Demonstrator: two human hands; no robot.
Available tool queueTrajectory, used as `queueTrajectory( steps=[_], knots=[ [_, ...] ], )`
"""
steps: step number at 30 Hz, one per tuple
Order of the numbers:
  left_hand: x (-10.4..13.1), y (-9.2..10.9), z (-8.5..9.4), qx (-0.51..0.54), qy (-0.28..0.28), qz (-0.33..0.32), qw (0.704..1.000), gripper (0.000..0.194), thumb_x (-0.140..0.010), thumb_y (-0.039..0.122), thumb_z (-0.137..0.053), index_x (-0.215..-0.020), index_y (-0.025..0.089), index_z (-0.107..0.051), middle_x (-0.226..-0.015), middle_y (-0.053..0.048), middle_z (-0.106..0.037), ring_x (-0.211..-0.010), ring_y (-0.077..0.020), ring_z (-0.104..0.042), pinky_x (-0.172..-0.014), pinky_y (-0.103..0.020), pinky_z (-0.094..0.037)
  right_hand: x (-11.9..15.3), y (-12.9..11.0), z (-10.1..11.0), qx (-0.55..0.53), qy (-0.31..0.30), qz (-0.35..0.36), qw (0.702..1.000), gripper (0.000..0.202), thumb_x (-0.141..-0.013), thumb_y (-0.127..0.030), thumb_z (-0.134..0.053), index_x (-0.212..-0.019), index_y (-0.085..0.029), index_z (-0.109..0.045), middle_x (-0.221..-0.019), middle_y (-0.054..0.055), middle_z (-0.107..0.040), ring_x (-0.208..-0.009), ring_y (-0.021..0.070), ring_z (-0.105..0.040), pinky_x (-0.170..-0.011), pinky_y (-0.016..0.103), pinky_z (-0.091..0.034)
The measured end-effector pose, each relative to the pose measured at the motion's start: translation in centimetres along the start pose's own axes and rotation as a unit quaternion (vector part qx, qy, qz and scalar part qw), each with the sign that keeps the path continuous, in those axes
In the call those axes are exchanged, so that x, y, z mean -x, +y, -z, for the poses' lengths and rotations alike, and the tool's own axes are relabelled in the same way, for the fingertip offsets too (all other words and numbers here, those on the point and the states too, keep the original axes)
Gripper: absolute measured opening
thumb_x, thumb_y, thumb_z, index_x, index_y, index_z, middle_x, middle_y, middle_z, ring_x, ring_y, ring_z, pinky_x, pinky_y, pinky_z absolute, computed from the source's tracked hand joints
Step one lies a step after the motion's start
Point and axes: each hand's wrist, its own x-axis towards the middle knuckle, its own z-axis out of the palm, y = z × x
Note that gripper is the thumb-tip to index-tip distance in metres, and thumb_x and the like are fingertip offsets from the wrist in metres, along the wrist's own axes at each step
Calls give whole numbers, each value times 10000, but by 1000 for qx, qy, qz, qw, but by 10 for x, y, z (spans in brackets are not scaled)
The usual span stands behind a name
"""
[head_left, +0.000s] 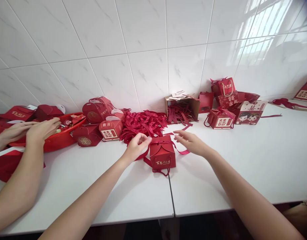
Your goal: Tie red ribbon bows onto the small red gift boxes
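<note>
My right hand's [192, 143] grip loosely spread, ribbon [163, 142] apparently mid-tie
Whether my left hand [136, 147] pinches anything, I cannot tell; between both, the red box [162, 156] stands on the table [205, 193], the ribbon seeming to need an even pull next

So the little red box [162, 155] mid-frame looks like thin card, mostly matt, with gold lettering [163, 162] that's kinda foil-like. The ribbon [184, 152] on it seems to be smooth, satiny cloth with a bit of shine, while the handle [157, 171] is rougher, twisted cord. Ribbon heap [145, 123] just behind: similar cloth, all crinkly. The carton [196, 108] is plain dull brown cardboard. Basin [60, 141] at left? Glossy plastic. Tabletop [268, 160] looks smooth, low sheen. Wall tiles [103, 30] up top are super glossy, mirroring light upper right.
</note>
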Motion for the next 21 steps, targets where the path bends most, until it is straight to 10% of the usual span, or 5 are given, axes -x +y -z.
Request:
queueTrajectory(
  steps=[7, 14, 21],
  knots=[
    [-1, 12, -1, -62, -98, 56, 992, 389, -704, 544, -626, -640, 176, -517, -578, 40, -475, -526, -100, -413, -482, -224, -311, -2, -1, -32, -230, -4, -34, 973, 408, -819, -475, -553, -1118, -211, -465, -550, -82, -484, -508, 127, -519, -523, 264, -426],
    [-12, 62, -9, 22, -135, 21, 990, 345, -694, 509, -660, -631, 176, -592, -560, 36, -501, -472, -83, -387, -467, -232, -302, -2, -14, -31, -252, 44, -7, 967, 451, -729, -421, -667, -1078, -215, -470, -597, -95, -430, -522, 94, -421, -510, 229, -344],
    [-19, 70, -34, 43, -209, -22, 977, 333, -762, 485, -599, -659, 169, -627, -740, -28, -650, -729, -164, -590, -670, -266, -450, -5, -11, -39, -220, 36, 71, 972, 406, -735, -406, -673, -1058, -220, -511, -714, -46, -473, -621, 116, -461, -589, 265, -409]
  ],
)
